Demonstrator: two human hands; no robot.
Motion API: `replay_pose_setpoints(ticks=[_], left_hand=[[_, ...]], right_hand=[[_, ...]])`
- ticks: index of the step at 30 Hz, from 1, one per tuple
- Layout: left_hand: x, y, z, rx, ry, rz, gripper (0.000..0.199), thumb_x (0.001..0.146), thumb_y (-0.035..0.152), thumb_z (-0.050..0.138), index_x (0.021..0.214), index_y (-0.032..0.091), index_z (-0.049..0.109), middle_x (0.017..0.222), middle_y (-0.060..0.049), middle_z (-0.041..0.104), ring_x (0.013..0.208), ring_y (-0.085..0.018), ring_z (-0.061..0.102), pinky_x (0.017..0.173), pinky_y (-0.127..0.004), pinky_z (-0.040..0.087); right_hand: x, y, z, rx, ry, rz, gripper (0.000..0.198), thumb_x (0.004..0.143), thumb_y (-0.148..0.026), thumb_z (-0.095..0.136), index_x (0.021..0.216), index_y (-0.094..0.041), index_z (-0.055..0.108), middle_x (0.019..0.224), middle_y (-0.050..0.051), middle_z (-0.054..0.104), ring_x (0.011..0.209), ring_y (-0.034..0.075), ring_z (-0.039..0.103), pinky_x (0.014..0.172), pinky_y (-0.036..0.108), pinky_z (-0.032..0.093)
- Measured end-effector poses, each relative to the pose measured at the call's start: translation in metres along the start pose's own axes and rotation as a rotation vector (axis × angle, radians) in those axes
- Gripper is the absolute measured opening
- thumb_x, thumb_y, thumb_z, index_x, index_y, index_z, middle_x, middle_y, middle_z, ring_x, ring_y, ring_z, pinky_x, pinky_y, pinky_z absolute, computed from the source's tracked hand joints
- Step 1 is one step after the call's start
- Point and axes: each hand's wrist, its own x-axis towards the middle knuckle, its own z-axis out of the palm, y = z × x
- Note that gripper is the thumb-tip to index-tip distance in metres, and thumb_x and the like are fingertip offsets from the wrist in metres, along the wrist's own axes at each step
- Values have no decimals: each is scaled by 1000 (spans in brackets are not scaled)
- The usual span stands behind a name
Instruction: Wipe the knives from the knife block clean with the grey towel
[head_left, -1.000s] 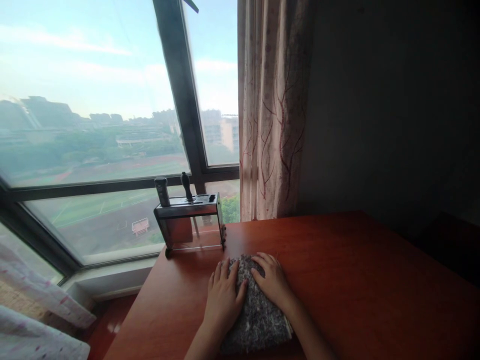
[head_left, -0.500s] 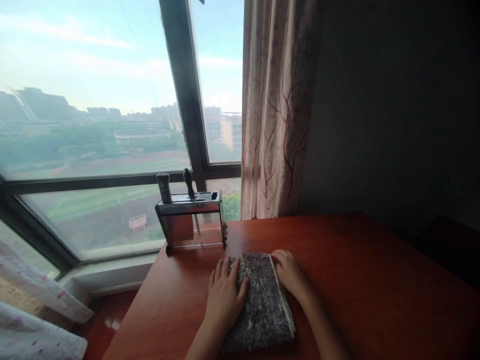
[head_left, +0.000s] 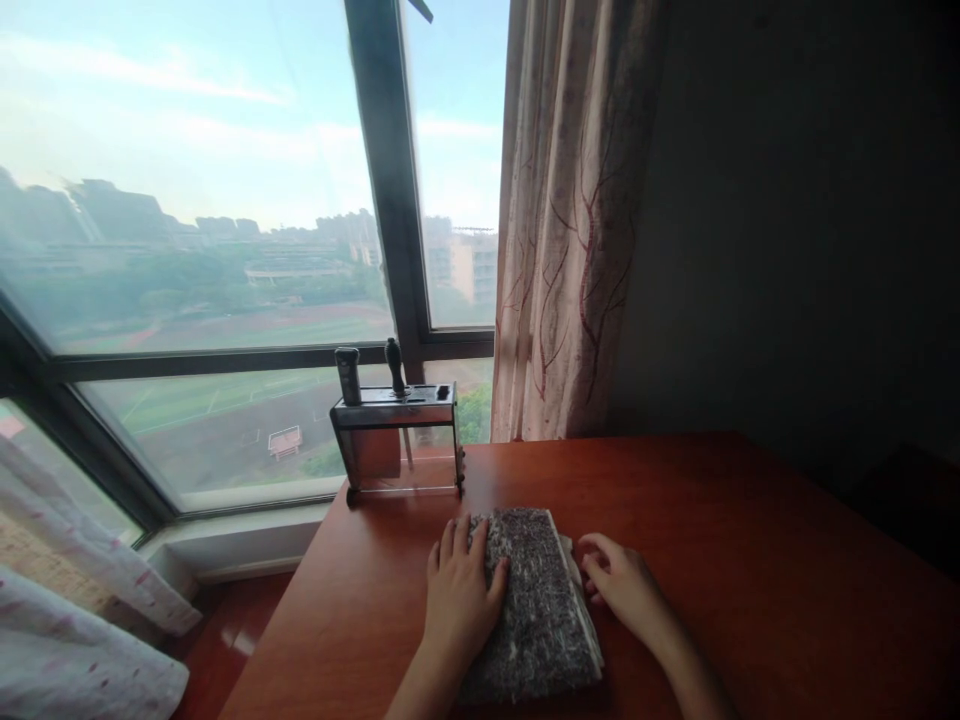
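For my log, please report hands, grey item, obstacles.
Left hand on grey item. Right hand beside it, contact unclear. Item lies on table. Knife holder beyond, not blocking.

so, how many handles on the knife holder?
2: a thick handle at the left end of the knife holder, a slimmer handle near its middle. None looks hidden.

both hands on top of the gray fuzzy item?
No, only the left hand lies on top of the gray fuzzy item; the right hand is beside its right edge.
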Motion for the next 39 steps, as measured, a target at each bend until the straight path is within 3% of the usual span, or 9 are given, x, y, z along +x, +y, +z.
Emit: replay_pose_setpoints(ticks=[7,9,13,17,23,28,30,34,39], left_hand=[[-1,-2,3,-66,16,12,55,87,45,42,137,21,47,150,-11,37,140,-31,25,111,-48,21],[1,-4,3,-123,26,8,53,87,44,44,135,21,49,149,-11,38,139,-31,26,111,-48,23],[15,-22,-3,-352,148,5,50,87,40,45,133,18,48,144,-13,43,135,-27,35,109,-43,30],[34,-62,-23,-570,413,-84,51,86,39,45,129,12,47,132,-17,50,128,-29,43,108,-45,33],[62,-127,-76,-771,679,-247,65,75,40,61,134,18,42,131,-16,49,120,-31,50,98,-47,42],[87,-152,-119,-1115,605,-328,79,69,36,69,139,24,36,137,-15,48,129,-30,42,106,-47,31],[93,-153,-129,-1216,547,-338,74,69,35,69,136,27,41,136,-13,50,129,-30,42,108,-49,27],[93,-147,-135,-1273,494,-306,56,72,32,67,126,29,53,135,-7,54,130,-29,42,109,-52,23],[90,-140,-134,-1275,517,-232,61,68,28,69,127,25,52,135,-8,55,127,-29,45,107,-43,33]], right_hand=[[-5,-15,-5,-47,-198,-78,34,79,-25,40,101,-21,65,71,3,69,57,18,66,47,24,48],[3,-15,-8,-200,-106,-94,32,80,-24,40,99,-20,66,71,5,69,59,20,67,52,27,49],[21,-29,-8,-394,98,-237,27,79,-20,48,96,-18,69,91,12,72,88,26,68,79,34,49],[36,-69,12,-130,-6,-349,37,78,-20,53,114,-17,63,100,10,71,91,22,67,84,33,51],[68,-137,57,132,-107,-394,56,75,-20,59,130,-19,50,122,12,61,102,21,63,90,36,50],[94,-168,91,181,-125,-394,70,74,-25,62,140,-23,37,135,13,50,111,24,58,91,38,48],[99,-174,102,197,-141,-406,74,74,-28,64,141,-24,34,137,12,49,116,25,54,94,38,46],[101,-178,114,227,-164,-457,74,73,-30,66,141,-26,36,137,7,50,126,25,46,102,37,40],[99,-175,114,280,-179,-512,76,71,-27,67,141,-27,37,136,5,52,126,26,47,104,39,39]])
